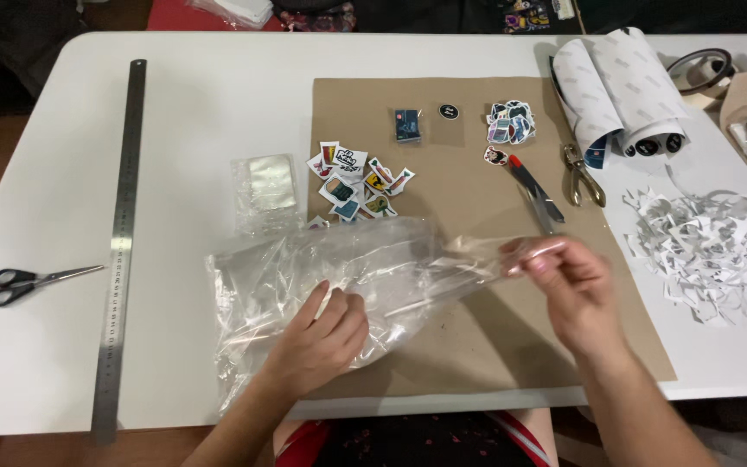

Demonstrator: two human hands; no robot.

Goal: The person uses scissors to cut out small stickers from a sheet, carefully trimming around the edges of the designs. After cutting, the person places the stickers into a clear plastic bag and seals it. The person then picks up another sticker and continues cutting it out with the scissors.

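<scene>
A large clear plastic bag point(339, 277) is spread, crumpled, across the near edge of the white table point(218, 104), partly over a sheet of brown paper point(477, 329) laid at the table's middle. The left hand point(322, 333) is pressed onto the bag near the front edge, its fingers loosely spread and flat on the film. The bag's right end is pinched between thumb and fingertips of the right hand point(572, 285), lifted slightly off the brown paper.

Just beyond the bag, a loose heap of small cut stickers point(358, 183) lies on the paper, and a second, smaller pile of stickers point(509, 121) sits toward the paper's far right corner. A craft knife point(533, 190) with a red tip and a metal hole punch point(581, 177) lie at the paper's right edge. A stack of small clear sleeves point(263, 186) rests left of the paper.

A long steel ruler point(121, 251) runs front to back on the left side, with black-handled scissors point(28, 281) by the left edge. Paper trimmings point(706, 246) (white, shredded) are heaped at the right edge, beside rolled backing sheets point(624, 91).
</scene>
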